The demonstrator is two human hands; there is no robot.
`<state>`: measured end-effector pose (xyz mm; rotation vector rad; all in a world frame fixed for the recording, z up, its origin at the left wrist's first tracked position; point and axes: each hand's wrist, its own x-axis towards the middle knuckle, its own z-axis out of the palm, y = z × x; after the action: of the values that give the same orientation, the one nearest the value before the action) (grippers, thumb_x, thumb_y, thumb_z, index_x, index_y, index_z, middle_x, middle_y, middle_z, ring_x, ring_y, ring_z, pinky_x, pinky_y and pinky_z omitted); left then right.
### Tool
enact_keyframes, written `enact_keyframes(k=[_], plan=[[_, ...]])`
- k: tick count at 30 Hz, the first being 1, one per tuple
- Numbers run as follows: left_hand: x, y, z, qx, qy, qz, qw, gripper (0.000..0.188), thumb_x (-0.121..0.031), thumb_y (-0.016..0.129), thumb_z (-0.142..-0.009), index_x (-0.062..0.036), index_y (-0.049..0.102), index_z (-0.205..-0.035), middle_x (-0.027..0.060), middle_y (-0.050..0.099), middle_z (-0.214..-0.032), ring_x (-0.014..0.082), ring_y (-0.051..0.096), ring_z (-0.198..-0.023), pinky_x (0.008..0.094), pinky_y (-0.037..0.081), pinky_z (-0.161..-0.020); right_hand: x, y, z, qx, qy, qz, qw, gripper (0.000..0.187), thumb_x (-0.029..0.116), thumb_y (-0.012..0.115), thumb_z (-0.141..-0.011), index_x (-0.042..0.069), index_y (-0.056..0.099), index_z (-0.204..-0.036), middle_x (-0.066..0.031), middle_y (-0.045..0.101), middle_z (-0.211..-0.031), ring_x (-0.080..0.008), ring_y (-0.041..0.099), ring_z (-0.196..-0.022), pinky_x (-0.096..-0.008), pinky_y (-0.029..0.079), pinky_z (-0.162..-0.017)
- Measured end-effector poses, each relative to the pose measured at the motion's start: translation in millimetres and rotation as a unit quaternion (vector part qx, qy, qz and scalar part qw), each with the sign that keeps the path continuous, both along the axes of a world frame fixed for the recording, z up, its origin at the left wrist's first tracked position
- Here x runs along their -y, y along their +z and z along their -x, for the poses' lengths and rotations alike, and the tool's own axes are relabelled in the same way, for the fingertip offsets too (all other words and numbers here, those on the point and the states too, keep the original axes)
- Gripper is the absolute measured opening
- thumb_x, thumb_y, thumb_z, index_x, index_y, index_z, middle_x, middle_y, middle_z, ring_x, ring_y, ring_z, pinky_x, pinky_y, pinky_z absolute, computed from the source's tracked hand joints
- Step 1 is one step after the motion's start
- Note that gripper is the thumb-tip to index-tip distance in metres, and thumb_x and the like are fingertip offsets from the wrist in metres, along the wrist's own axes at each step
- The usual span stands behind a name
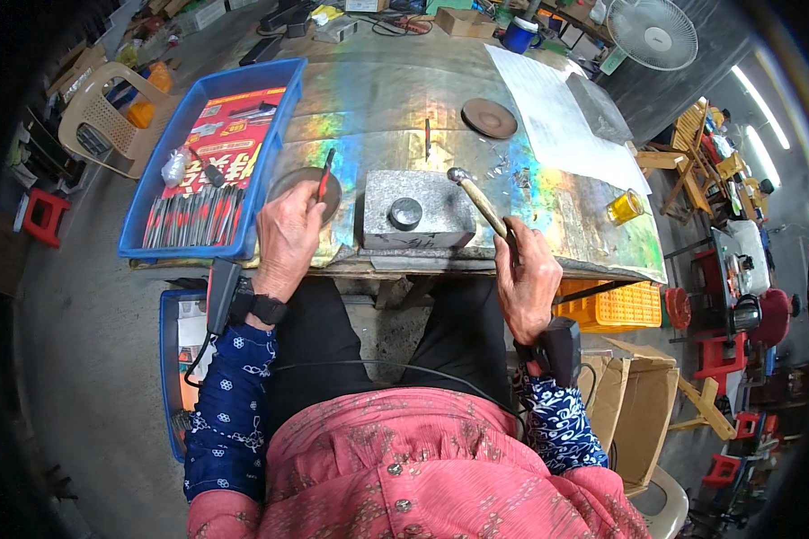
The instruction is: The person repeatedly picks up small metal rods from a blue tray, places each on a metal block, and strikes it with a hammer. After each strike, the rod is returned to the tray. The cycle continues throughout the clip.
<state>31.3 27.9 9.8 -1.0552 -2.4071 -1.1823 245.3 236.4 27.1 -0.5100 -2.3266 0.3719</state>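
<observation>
Pinched in my left hand (289,225) is a slim red and black rod-like piece (325,172), tip upward, over a round brown dish (331,202). My right hand (528,269) is closed around the wooden handle of a small hammer (481,205). The hammer's metal head is beside the far right corner of a grey metal block (454,220); I cannot tell if they touch. On the block sits a black round knob-like piece (405,213). Beyond the block, another slim dark and red piece (427,139) lies on the table.
A blue tray (175,135) at the left holds a red printed sheet and several slim black and red pieces. Farther right are a brown dish (489,118), small metal bits, white paper (548,117) and a yellow jar (624,207). An orange crate (616,307) stands below the table's right side.
</observation>
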Motion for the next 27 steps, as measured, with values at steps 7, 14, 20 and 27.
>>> enact_keyframes(k=[7,14,20,27], plan=[[17,-22,17,-0.073,0.057,0.193,0.977,0.019,-0.009,0.068,-0.079,-0.0046,0.064,-0.098,0.0153,0.064,-0.087,0.0379,0.062,-0.08,0.0464,0.048,-0.067,2,-31,15,0.027,-0.008,-0.066,0.997,0.045,0.003,0.066,-0.078,0.005,0.055,-0.122,-0.018,0.054,-0.095,-0.036,0.058,-0.084,-0.0426,0.049,-0.068],[6,-44,31,-0.126,0.078,0.23,0.962,0.005,-0.007,0.058,-0.082,-0.0036,0.062,-0.083,0.0157,0.062,-0.079,0.0367,0.063,-0.076,0.0459,0.049,-0.062,11,-42,17,0.08,0.004,0.001,0.997,0.051,0.005,0.064,-0.081,0.007,0.048,-0.13,-0.0185,0.053,-0.099,-0.0381,0.059,-0.086,-0.0448,0.05,-0.069],[-3,-52,37,-0.153,0.109,0.296,0.936,0.008,-0.009,0.057,-0.082,-0.0062,0.064,-0.081,0.0134,0.062,-0.082,0.0323,0.065,-0.079,0.0442,0.051,-0.06,15,-39,19,0.112,-0.008,0.015,0.994,0.045,0.015,0.063,-0.088,0.009,0.048,-0.13,-0.0181,0.053,-0.101,-0.0382,0.06,-0.083,-0.0451,0.051,-0.068],[39,-10,28,-0.189,0.102,0.127,0.968,0.016,-0.004,0.061,-0.082,-0.0102,0.069,-0.095,0.0104,0.065,-0.083,0.0308,0.064,-0.073,0.0395,0.051,-0.063,12,-22,11,0.08,0.01,0.038,0.996,0.036,0.016,0.066,-0.088,0.007,0.057,-0.121,-0.0196,0.056,-0.103,-0.039,0.061,-0.084,-0.0439,0.05,-0.069]])
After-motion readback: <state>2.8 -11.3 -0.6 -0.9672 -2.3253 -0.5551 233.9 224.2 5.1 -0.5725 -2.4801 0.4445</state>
